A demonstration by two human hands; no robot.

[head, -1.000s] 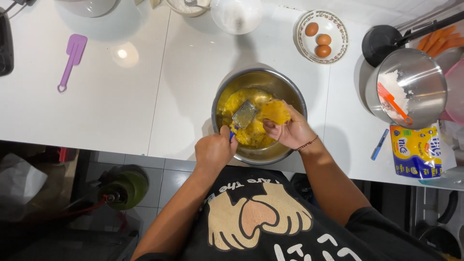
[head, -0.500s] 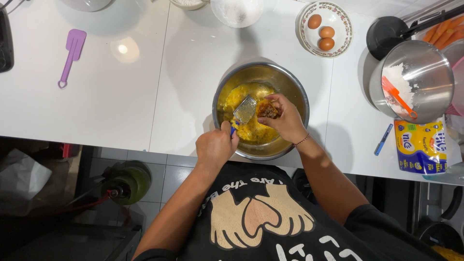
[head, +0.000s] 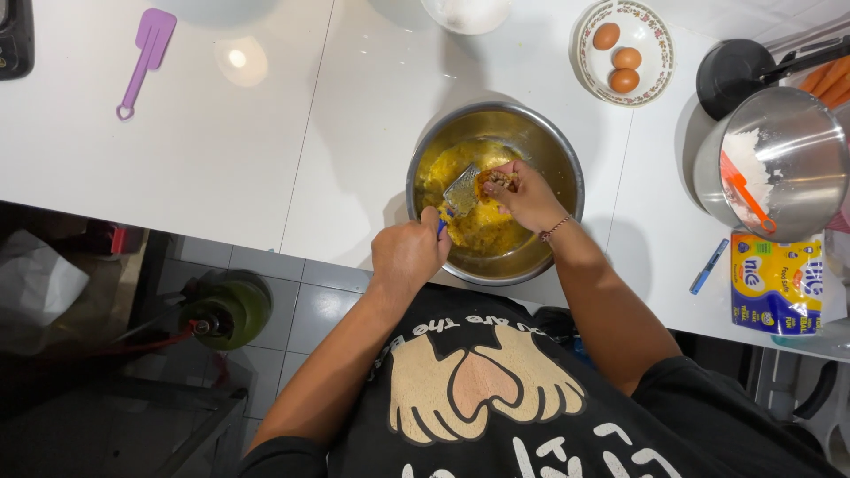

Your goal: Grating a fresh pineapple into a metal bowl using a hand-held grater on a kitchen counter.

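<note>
Head view: looking straight down on a white counter (head: 266, 168) with a person standing at its near edge.
Left hand (head: 407, 255): closing in a full fist around the blue handle of a small metal grater (head: 460, 190), which is tilting into the bowl.
Right hand (head: 524, 196): curling its fingers tightly around a small brownish piece of food (head: 498, 180) and pressing it against the grater face; what the piece is cannot be told.
Mixing bowl (head: 560, 159): a steel bowl sitting on the counter directly in front of the person, holding a yellow mixture (head: 482, 232) beneath both hands.
Wrist detail: a thin beaded bracelet (head: 555, 230) is circling the right wrist just above the bowl rim.
Egg dish (head: 651, 26): a patterned shallow dish is sitting behind the bowl to the right, carrying three brown eggs (head: 625, 58).
Second steel bowl (head: 810, 150): standing at the right edge, containing white powder and an orange spatula (head: 744, 193).
Black ladle (head: 730, 75): lying just behind the second bowl.
Packet (head: 776, 283): a yellow and blue pack is lying near the counter edge, with a blue pen (head: 709, 265) just beside it.
Purple spatula (head: 146, 55): lying well apart at the far left.
White bowl (head: 465, 13): partly cut off at the top edge.
</note>
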